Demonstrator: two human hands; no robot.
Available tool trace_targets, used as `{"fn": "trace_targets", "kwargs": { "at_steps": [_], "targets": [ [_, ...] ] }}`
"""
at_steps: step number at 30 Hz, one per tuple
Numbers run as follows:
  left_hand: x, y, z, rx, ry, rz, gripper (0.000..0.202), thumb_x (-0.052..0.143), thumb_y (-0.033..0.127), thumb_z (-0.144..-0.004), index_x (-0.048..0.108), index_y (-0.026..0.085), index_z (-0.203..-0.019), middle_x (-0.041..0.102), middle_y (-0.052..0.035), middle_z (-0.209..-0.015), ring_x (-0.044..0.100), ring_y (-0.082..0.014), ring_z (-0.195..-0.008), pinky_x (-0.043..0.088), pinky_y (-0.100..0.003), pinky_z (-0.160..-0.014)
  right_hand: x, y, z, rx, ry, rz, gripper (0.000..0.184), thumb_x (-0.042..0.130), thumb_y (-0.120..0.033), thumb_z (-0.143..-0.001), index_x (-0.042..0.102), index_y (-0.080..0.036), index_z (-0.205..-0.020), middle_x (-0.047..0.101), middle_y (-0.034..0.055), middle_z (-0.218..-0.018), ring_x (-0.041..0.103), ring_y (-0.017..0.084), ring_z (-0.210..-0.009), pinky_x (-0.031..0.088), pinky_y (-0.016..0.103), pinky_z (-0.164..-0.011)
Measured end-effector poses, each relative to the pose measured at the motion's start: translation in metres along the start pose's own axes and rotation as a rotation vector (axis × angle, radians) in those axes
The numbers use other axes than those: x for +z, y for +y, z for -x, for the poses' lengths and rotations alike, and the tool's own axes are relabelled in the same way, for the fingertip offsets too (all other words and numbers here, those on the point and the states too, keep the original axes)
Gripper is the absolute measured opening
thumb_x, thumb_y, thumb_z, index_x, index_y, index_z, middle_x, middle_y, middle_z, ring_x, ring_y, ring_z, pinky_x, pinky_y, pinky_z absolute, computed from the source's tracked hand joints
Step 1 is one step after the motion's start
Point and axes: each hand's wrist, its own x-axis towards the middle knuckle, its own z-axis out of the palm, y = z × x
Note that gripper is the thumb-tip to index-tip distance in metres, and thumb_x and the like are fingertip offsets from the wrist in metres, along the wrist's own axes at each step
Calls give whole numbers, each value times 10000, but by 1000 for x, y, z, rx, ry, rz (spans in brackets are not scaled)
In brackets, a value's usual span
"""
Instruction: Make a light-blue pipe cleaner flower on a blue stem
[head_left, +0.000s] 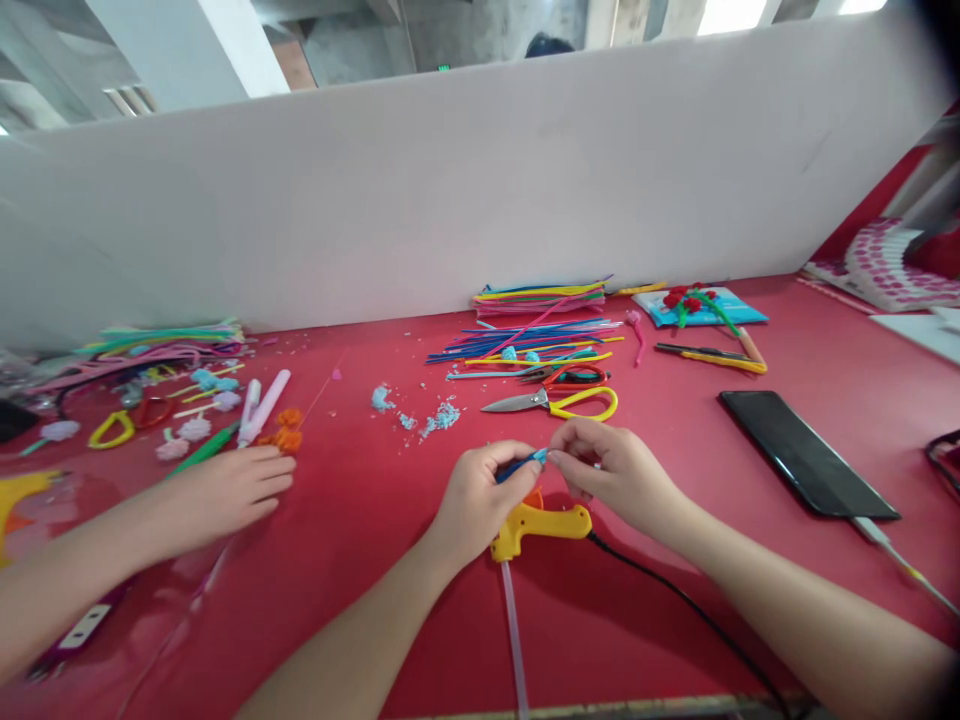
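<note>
My left hand [480, 500] is closed around a short dark blue piece, apparently pipe cleaner [517, 468], with a light blue tip. At that tip the thumb and fingers of my right hand [619, 475] are pinched together; the fingers partly hide what they grip. Just below both hands lies a yellow hot glue gun [555, 522], a clear glue stick [514, 630] running out of its back towards the table edge. Beyond my hands are yellow-handled scissors [551, 402], their blades pointing left and slightly apart. Light blue fluffy clippings [441, 418] are scattered left of the scissors.
Bundles of coloured pipe cleaners [525, 340] lie against the white partition [465, 190]. At right are a phone [806, 450] on a charging cable and a blue packet [731, 306] with red pipe-cleaner flowers. Another person's hand [240, 485] rests at left beside small craft pieces.
</note>
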Motion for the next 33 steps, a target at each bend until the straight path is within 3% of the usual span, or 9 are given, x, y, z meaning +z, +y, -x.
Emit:
{"fn": "trace_targets", "kwargs": {
  "at_steps": [15, 27, 33],
  "targets": [
    [1, -1, 1, 4, 7, -15, 209, 498, 337, -805, 584, 158, -737, 390, 48, -553, 336, -82, -497, 268, -197, -451, 0, 2, 1, -16, -2, 22, 84, 457, -261, -836, 490, -206, -782, 518, -61, -511, 517, 95, -451, 383, 193, -452],
    [1, -1, 0, 34, 6, -40, 168, 499, 276, -805, 599, 152, -750, 431, 36, -604, 382, -90, -559, 317, -189, -498, 1, 0, 2, -18, -6, 10, 82, 467, -258, -831, 487, -207, -771, 517, -66, -501, 507, 90, -440, 385, 191, -453],
    [-3, -1, -3, 45, 77, -74, 185, 522, 314, -804, 615, 156, -781, 474, 47, -583, 415, -85, -537, 339, -194, -505, -4, 2, 0, -24, 55, -59, 124, 492, -326, -834, 499, -205, -808, 515, -54, -536, 513, 98, -461, 403, 206, -460]
  ]
}}
